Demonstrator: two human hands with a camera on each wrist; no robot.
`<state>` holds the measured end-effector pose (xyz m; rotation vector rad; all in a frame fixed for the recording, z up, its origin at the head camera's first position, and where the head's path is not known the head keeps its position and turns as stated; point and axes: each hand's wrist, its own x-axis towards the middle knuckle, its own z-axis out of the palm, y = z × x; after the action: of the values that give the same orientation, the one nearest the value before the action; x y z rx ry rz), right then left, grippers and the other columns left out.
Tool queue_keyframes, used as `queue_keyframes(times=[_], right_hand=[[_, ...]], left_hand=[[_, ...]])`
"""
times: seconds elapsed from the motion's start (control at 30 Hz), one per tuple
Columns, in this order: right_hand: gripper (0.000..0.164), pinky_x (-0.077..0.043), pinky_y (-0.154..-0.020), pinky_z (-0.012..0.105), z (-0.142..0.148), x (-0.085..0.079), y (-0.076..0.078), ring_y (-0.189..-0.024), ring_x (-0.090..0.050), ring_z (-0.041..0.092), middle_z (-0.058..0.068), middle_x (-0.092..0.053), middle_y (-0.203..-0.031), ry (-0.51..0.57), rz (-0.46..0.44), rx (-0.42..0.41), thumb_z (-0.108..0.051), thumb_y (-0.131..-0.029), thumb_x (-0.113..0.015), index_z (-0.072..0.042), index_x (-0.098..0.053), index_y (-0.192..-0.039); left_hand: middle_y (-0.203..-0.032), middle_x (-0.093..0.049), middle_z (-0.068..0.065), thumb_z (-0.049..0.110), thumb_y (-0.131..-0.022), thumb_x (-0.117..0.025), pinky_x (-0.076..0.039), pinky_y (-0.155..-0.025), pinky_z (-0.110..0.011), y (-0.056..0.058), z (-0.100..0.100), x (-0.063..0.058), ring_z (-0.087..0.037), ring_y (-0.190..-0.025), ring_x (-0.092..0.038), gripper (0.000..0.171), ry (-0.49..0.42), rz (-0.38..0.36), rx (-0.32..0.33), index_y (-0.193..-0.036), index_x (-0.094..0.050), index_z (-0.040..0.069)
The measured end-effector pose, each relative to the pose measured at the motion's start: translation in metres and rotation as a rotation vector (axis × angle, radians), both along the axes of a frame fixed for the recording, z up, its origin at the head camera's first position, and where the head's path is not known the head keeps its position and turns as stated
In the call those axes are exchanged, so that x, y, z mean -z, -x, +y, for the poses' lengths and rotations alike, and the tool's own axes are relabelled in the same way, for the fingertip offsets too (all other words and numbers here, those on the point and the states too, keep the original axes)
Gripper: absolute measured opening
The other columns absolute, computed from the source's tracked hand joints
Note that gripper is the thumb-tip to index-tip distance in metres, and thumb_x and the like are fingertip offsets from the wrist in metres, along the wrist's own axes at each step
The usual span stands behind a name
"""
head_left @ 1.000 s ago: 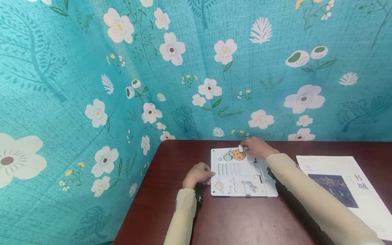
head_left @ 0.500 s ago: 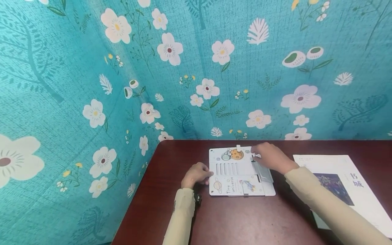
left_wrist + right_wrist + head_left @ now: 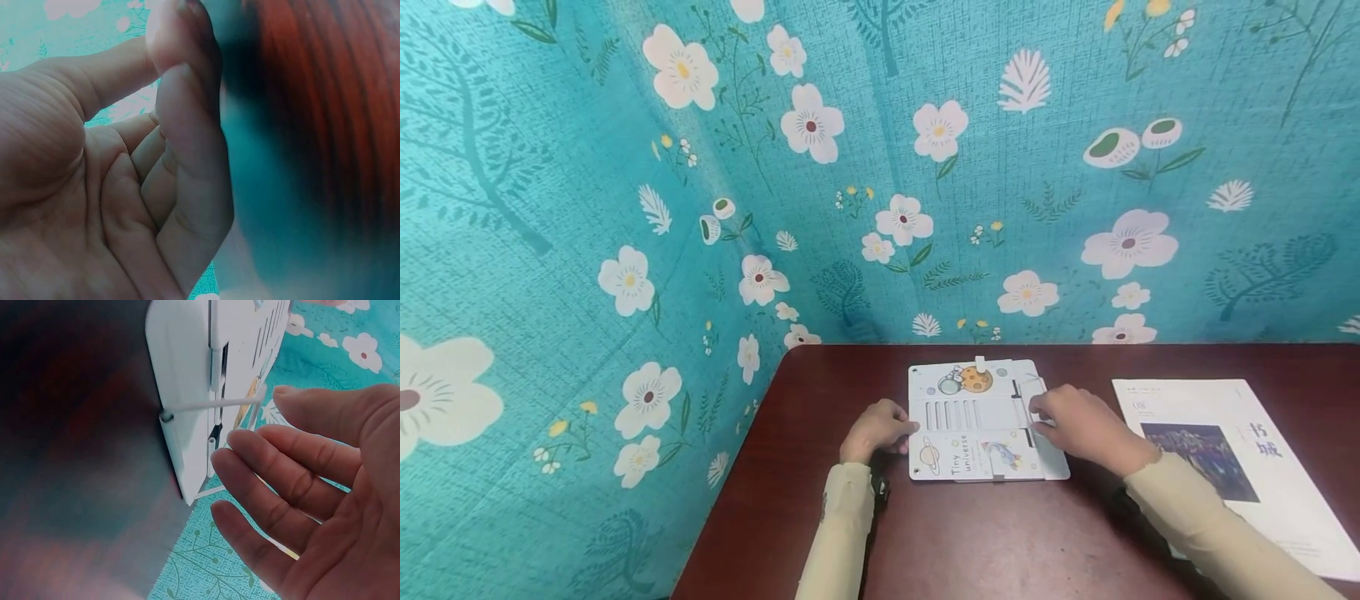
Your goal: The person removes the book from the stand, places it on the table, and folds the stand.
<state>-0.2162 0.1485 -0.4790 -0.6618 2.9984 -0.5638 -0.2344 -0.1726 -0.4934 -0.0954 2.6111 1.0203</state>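
A white folding book stand [image 3: 996, 414] lies on the dark red table, printed with an astronaut, planets and "Tiny universe". My left hand [image 3: 876, 429] pinches its left edge between thumb and fingers; the thumb and index finger also meet in the left wrist view. At the stand's right side is my right hand [image 3: 1086, 425], fingers loosely bent and apart from the thumb. A thin wire bracket [image 3: 212, 405] rises from the panel in the right wrist view, its outer end beside the thumb tip and partly behind the fingers.
A white magazine [image 3: 1217, 400] with a dark picture lies on the table [image 3: 977, 542] to the right, partly under the right sleeve. Behind the table hangs a teal flowered cloth [image 3: 865, 125]. A small white clip [image 3: 980, 364] sits on the stand's far edge.
My right hand has moved from the clip at the stand's far edge to its right side, then nearer to me. The raised right-hand flap now lies flatter. My left hand stays put.
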Motion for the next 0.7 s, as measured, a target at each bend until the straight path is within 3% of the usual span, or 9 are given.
queue_keyframes(times=[0.27, 0.47, 0.7], right_hand=[[0.011, -0.051, -0.057, 0.033, 0.002, 0.005, -0.012, -0.065, -0.060, 0.009, 0.007, -0.077, -0.083, -0.022, 0.060, -0.031, -0.005, -0.084, -0.081, -0.007, -0.080, -0.095], [0.008, -0.039, -0.052, 0.028, 0.001, 0.006, -0.015, -0.057, -0.045, 0.009, 0.002, -0.071, -0.071, -0.034, 0.120, -0.033, -0.002, -0.084, -0.078, -0.009, -0.077, -0.085], [0.010, -0.038, -0.051, 0.030, -0.003, 0.004, -0.017, -0.057, -0.043, 0.013, 0.003, -0.068, -0.068, -0.052, 0.117, -0.023, -0.001, -0.085, -0.077, -0.010, -0.076, -0.080]], left_hand=[[-0.060, -0.064, -0.006, 0.017, -0.095, -0.075, -0.050, -0.055, -0.026, -0.002, 0.000, -0.001, -0.013, -0.053, -0.060, 0.016, 0.000, 0.007, 0.004, -0.087, -0.070, 0.004], [-0.060, -0.063, -0.005, 0.017, -0.096, -0.074, -0.050, -0.055, -0.026, -0.001, 0.001, -0.002, -0.012, -0.053, -0.059, 0.016, 0.004, 0.007, 0.002, -0.090, -0.070, 0.003], [-0.059, -0.062, -0.003, 0.018, -0.096, -0.074, -0.051, -0.055, -0.025, 0.000, 0.001, -0.001, -0.012, -0.053, -0.059, 0.016, -0.001, -0.002, 0.001, -0.090, -0.070, 0.003]])
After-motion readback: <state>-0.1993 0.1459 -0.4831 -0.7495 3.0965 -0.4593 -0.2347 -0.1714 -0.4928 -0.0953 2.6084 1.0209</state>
